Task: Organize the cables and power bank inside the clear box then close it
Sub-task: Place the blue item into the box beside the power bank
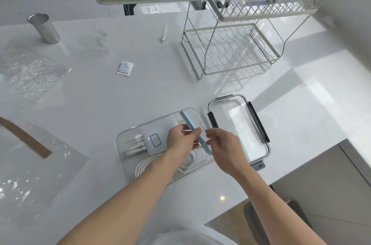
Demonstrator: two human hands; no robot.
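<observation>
Both hands meet over the clear box (pixel 128 134) at lower centre of the frame. Left hand (pixel 181 141) pinches a flat, pale blue slab, probably the power bank (pixel 193 131), between thumb and fingers near its middle, holding it on edge and tilted above the box. Right hand (pixel 219 141) sits just beside the slab's nearer end with its fingers loosely curled; whether they actually touch it cannot be told.

Inside the box lie a white charger (pixel 153 141) with a blue-framed label, white cables (pixel 132 147) plugged into its left side, and a coiled white cable (pixel 144 165) nearer the bottom of the frame.

Just right of the box, the clear lid (pixel 239 124) with dark clips rests flat on the white counter (pixel 100 94). A wire dish rack (pixel 236 44) stands at upper right, a steel cup (pixel 44 28) at upper left, and a small white sachet (pixel 124 68) lies between them.
</observation>
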